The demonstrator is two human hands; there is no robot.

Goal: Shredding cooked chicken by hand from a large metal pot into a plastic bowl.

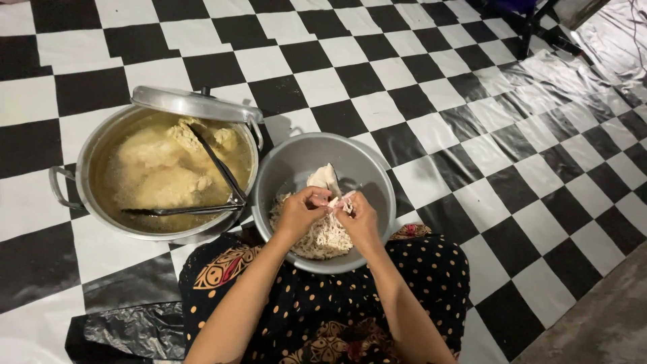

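1. Nearest the lens were the two forearms, reaching out over a lap covered in dark cloth with orange dots [431, 269]; the left hand [301, 212] and right hand [358, 219] met over a grey bowl [367, 165].
2. Both sets of fingers were pinched together on one piece of cooked chicken [326, 180]; the left fingertips [322, 200] gripped its lower edge, the right fingertips [344, 202] held a pale strip just beside them; neither hand was spread open.
3. That piece stood up from between the fingers, its pale tip just beyond them, towards the bowl's far wall.
4. Under the fingers and palms lay a heap of shredded chicken [323, 239], filling the near half of the bowl.
5. Left of the left fingers, just beside the bowl, sat a large metal pot [81, 182] of yellowish broth with whole chicken pieces [165, 168] in it; black tongs [209, 195] rested across it; its lid [195, 104] lay tilted on the far rim.
6. All stood on a black-and-white chequered sheet [472, 101]; crumpled black plastic [128, 330] lay well behind the left fingers.
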